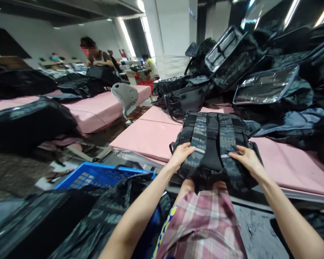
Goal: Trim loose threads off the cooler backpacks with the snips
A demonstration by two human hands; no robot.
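A black and grey camouflage backpack [212, 140] lies in front of me at the table's near edge, its padded shoulder straps facing up. Each strap carries a pale reflective strip. My left hand [181, 155] is closed on the backpack's left strap, thumb and fingers pinched beside the strip. On the other strap, my right hand [247, 160] pinches near the matching strip. A thin dark pointed piece sticks out by the right fingertips; I cannot tell whether it is a tool or part of the bag. The backpack's lower end hangs over my knees.
Bags with clear panels [267, 86] are heaped at the right on the pink table [145, 135]. A blue basket [105, 172] and more dark bags [56, 219] stand at my left. Beyond are a grey chair back [125, 95] and a co-worker [99, 57] at another pink table.
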